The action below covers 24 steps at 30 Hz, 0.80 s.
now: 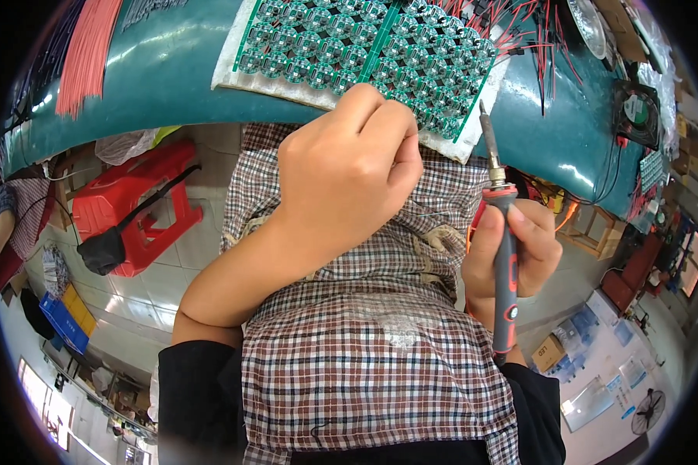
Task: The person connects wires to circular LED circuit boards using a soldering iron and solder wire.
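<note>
Over a teal workbench (171, 77) with tiled floor (186, 248) below, we grip a soldering iron (502, 232) in our right hand (512, 252), at four o'clock of our clenched left hand (349, 167) touching the green circuit-board panel (364, 46).

Head camera, looking steeply down from above the person's lap

One close fisheye view: green workbench (155, 85) curves across 12 o'clock, checked apron (364, 349) fills centre to 6 o'clock, floor and red stool (143, 201) at 9 o'clock; straight edges bow near the rim. No second view shares it.
</note>
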### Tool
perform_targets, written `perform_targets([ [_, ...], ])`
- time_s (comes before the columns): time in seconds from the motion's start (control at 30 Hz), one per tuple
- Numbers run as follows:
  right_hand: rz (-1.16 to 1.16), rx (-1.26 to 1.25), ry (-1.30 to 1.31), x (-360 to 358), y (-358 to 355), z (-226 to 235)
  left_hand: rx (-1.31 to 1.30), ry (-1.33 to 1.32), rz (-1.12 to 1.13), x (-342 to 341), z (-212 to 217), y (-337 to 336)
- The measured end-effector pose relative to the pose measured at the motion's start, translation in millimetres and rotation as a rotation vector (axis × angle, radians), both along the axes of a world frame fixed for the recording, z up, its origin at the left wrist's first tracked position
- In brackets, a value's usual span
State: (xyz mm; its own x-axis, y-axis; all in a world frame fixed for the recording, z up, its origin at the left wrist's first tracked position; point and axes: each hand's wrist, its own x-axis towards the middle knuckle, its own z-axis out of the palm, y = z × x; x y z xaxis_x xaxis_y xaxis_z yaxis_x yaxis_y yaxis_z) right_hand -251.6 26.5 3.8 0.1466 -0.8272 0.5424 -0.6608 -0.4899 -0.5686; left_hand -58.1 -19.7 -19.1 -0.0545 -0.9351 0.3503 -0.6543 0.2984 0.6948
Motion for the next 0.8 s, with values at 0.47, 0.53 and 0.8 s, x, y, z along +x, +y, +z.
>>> perform_targets([
  [0.47, 0.141, 0.028, 0.015, 5.3, -3.1, -2.3, -0.004, -0.006, 0.011, 5.5, -8.7, 4.8],
  [0.53, 0.148, 0.021, 0.017, 5.7, -4.1, -4.0, 0.001, -0.011, 0.012, 5.1, -8.5, 5.2],
  [0.8, 0.137, 0.002, 0.026, 9.8, -4.5, -5.9, 0.024, -0.005, 0.005, 2.1, -6.9, 3.9],
])
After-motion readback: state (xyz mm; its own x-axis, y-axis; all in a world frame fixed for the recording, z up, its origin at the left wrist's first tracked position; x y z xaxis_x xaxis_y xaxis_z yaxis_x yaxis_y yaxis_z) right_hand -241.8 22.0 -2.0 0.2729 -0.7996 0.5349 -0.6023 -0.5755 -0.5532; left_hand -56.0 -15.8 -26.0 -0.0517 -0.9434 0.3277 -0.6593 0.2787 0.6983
